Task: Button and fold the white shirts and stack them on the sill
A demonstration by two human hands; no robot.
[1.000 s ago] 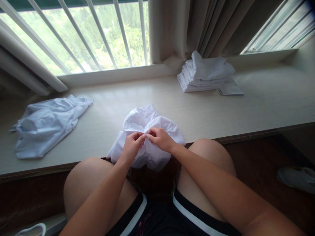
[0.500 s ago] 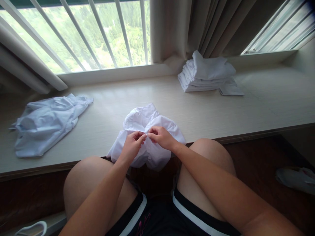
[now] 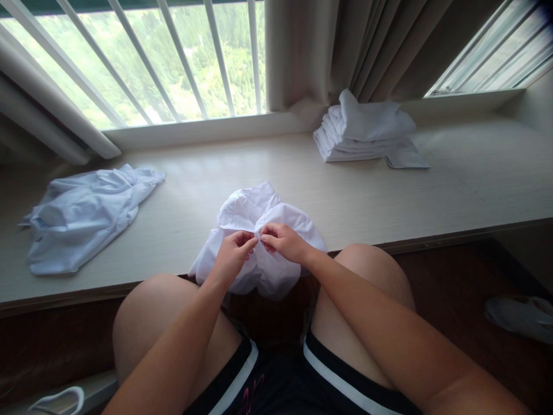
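A white shirt [image 3: 246, 207] with its collar side up lies bunched at the front edge of the ledge, its lower part hanging over between my knees. My left hand [image 3: 235, 251] pinches the cloth just below the collar from the left. From the right, my right hand [image 3: 283, 239] pinches the same front strip, its fingertips almost meeting the left ones. Whatever small part sits between the fingertips, perhaps a button, is too small to make out.
On the left of the pale ledge [image 3: 190, 173] lies a crumpled white garment [image 3: 90, 219]. A stack of folded white garments [image 3: 363, 132] stands at the back right by the grey curtain [image 3: 298, 57]. Barred windows [image 3: 185, 63] run behind. A pale shoe-like object [image 3: 518, 317] is on the floor at right.
Both hands keep their pinch at the shirt front, with hardly any finger movement. The whole view has shifted very slightly.
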